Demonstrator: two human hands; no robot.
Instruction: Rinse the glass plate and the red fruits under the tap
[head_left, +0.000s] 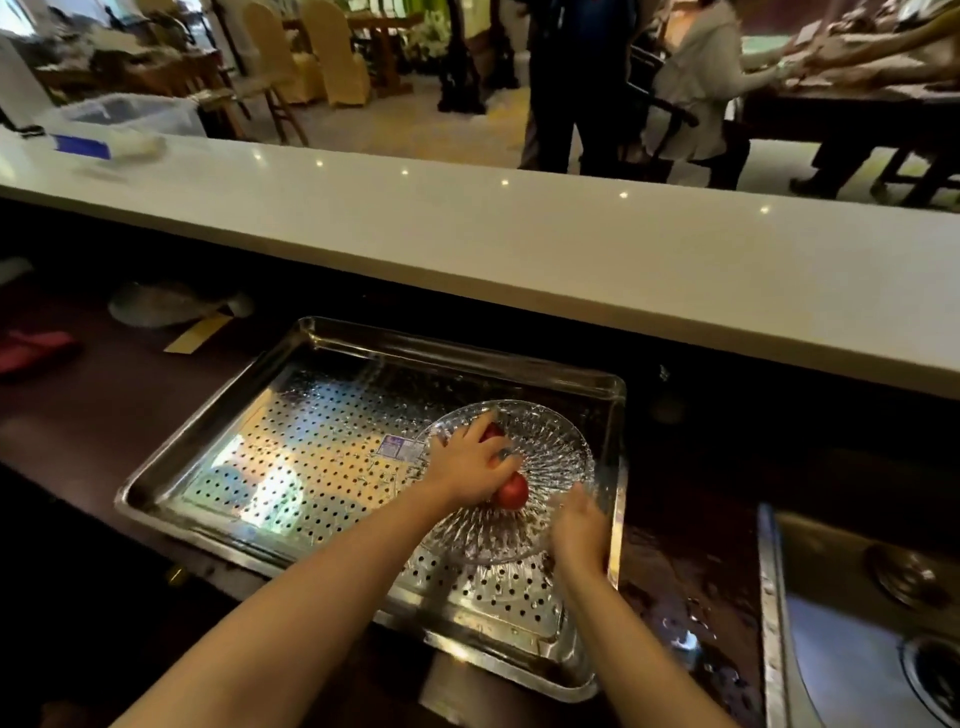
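A ribbed glass plate rests on the right side of a perforated steel tray. Two red fruits lie on the plate: one shows below my left hand, the other peeks out above it. My left hand lies over the fruits with its fingers curled around them. My right hand is at the plate's near right rim, slightly blurred; its grip on the rim is hard to judge. No tap is visible.
A steel sink with a drain lies at the lower right, past a wet dark counter. A white bar top runs across behind. A red cloth and a grey dish sit far left. People stand and sit beyond the bar.
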